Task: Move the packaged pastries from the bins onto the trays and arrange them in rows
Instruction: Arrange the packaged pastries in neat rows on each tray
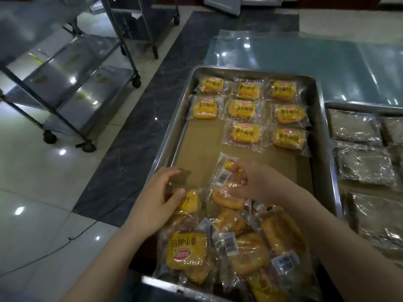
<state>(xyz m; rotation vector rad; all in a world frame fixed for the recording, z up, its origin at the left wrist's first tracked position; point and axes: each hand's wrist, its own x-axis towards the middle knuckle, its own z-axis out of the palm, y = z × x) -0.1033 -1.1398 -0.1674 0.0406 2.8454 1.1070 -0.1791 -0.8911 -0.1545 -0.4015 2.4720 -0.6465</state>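
**Both grips hold packets**

My left grip [157,192] curls round a packet [189,202] at the tray's [174,131] near left; my right grip [257,182] pinches a second packet [224,177] mid-tray. Rows [242,109] fill its far end, a pile [239,247] its near end.

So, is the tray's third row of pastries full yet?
Not full. The middle packet and right packet lie there; the left slot is bare.
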